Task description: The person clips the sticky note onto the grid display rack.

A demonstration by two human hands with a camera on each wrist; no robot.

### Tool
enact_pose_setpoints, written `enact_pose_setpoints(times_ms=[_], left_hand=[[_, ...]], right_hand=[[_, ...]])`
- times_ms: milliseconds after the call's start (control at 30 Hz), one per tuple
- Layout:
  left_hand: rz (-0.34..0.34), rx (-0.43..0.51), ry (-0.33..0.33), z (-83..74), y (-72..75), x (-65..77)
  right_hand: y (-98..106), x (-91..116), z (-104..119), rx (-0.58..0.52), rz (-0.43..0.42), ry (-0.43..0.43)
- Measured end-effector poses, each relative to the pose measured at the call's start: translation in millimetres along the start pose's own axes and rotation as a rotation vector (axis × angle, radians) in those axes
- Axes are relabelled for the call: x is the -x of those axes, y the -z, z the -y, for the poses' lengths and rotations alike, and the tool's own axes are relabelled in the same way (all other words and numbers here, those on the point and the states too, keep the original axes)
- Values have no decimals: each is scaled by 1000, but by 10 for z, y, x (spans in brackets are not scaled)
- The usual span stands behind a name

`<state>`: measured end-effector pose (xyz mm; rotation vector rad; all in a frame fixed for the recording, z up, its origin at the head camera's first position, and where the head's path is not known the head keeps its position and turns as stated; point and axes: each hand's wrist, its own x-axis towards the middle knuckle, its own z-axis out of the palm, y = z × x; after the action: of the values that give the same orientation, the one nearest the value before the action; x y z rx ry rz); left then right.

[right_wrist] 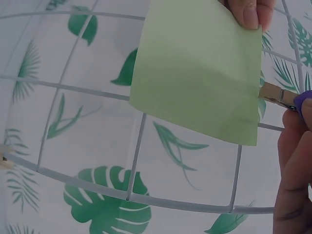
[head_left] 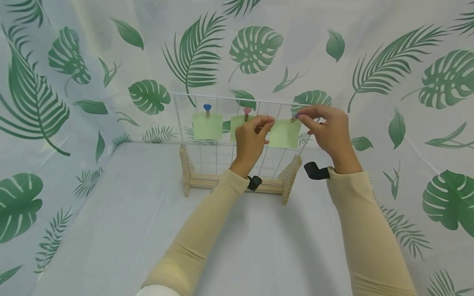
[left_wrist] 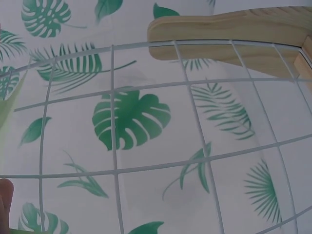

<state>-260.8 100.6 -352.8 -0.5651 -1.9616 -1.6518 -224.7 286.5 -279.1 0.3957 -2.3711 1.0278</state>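
Observation:
My left hand [head_left: 249,142] pinches the upper left corner of a light green paper note [head_left: 284,134], held against a white wire grid [head_left: 237,98]. At the note's upper right edge, my right hand [head_left: 331,129] pinches a small wooden clothespin [right_wrist: 278,95] with a purple heart. The clothespin's tip meets the paper's edge in the right wrist view; whether it clamps the paper I cannot tell. To the left, a green note [head_left: 207,127] hangs under a blue-heart clothespin [head_left: 207,108]. The middle note [head_left: 236,124], under a pink-heart clothespin [head_left: 247,111], is partly hidden by my left hand.
The grid stands on a wooden base [head_left: 268,188] with a wooden foot at each end. It rests on a white-covered surface [head_left: 122,230]. Behind it hangs a white cloth [head_left: 296,37] printed with green leaves.

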Motion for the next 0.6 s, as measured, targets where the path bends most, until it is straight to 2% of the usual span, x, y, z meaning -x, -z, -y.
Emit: enact_pose_setpoints(times_ms=[200, 367, 600], left_hand=[[-11, -16, 3, -6, -17, 3], [-24, -27, 7, -4, -23, 11], [-26, -42, 14, -1, -37, 13]], right_hand=[[-50, -23, 25, -2, -53, 11], [-117, -52, 25, 79, -69, 46], [-183, -77, 64, 163, -47, 73]])
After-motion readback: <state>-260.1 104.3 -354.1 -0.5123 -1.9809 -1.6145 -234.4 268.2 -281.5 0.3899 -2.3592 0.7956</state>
